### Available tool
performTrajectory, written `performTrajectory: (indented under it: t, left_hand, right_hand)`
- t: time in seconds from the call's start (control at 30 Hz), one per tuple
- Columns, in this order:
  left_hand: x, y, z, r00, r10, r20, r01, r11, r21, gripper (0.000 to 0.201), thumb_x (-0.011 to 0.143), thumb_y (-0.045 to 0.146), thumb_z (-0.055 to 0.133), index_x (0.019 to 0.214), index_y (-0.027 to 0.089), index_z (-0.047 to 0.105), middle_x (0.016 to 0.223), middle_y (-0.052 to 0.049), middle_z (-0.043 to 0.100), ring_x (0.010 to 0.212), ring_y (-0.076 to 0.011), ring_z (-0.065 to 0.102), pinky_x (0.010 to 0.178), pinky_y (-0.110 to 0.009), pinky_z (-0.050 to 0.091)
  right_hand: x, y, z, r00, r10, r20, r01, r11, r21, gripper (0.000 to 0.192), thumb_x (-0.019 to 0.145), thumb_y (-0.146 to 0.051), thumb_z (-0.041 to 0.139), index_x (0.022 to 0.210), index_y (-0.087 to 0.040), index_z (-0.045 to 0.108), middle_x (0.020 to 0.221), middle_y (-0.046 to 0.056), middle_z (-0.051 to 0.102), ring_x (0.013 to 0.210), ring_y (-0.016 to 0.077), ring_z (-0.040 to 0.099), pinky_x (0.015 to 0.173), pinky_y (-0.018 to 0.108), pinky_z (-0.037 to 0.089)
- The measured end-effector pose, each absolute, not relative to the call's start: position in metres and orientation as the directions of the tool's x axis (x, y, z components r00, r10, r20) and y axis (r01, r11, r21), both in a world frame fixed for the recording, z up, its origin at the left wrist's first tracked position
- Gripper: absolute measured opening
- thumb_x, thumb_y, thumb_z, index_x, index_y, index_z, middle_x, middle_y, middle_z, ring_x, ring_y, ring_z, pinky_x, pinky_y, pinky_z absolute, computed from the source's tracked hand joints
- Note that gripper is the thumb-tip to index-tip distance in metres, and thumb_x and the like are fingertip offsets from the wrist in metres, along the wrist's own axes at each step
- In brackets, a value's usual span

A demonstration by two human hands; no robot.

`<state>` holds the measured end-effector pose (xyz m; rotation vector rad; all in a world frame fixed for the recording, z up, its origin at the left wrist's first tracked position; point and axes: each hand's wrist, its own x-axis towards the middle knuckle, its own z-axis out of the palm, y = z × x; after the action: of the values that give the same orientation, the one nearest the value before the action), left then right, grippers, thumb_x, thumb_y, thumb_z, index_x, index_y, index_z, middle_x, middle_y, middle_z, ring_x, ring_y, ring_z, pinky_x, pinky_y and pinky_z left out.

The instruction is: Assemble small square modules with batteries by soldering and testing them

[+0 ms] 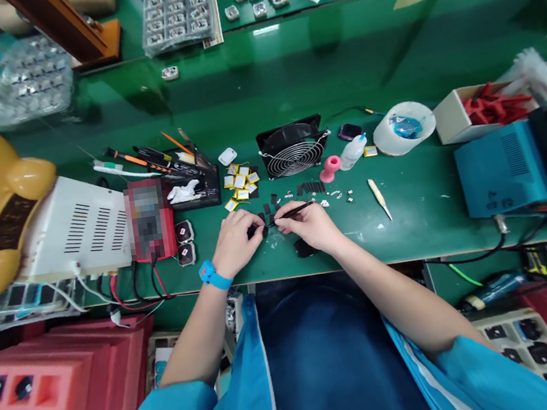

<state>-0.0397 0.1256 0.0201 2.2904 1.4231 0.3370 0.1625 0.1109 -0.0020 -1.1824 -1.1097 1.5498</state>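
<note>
Green desk [407, 227] carries the work, close to its near edge. Left hand [235, 240], with a blue band at the wrist, has its fingers pinched round a small black part [259, 231] held just above the surface. Right hand [309, 224] has its fingers closed on black tweezers [291, 213], whose tip meets that part between the two hands. Just beyond them lie a cluster of yellow-wrapped pieces [239, 184], a row of small black strips [312, 187] and a black fan [293, 146]. A red meter [150, 218] stands to the left, a blue box [501, 169] well off to the right.
</note>
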Motion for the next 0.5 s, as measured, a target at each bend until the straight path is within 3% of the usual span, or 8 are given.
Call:
performTrajectory:
  t: [0.3,0.5]
  left_hand:
    - [-0.041,0.122,0.017,0.456,0.889,-0.047,0.825,-0.403,0.397,0.011,0.096,0.020,0.054,0.092,0.021,0.063,0.095,-0.007,0.066,0.096,-0.0252,0.058,0.084,-0.038,0.044]
    - [-0.041,0.115,0.020,0.407,0.913,-0.020,0.811,-0.351,0.468,0.011,0.096,0.020,0.052,0.089,0.021,0.061,0.091,-0.005,0.064,0.091,-0.0236,0.059,0.084,-0.038,0.046]
  right_hand:
    - [0.161,0.106,-0.005,-0.127,0.972,-0.198,-0.151,-0.216,-0.965,0.037,0.071,-0.054,0.083,0.077,-0.019,0.073,0.073,0.002,0.073,0.065,0.0181,0.073,0.065,0.032,0.063]
    - [0.163,0.106,-0.002,-0.138,0.970,-0.199,-0.180,-0.222,-0.958,0.041,0.068,-0.058,0.085,0.077,-0.020,0.073,0.071,0.002,0.073,0.066,0.0192,0.074,0.066,0.033,0.063]
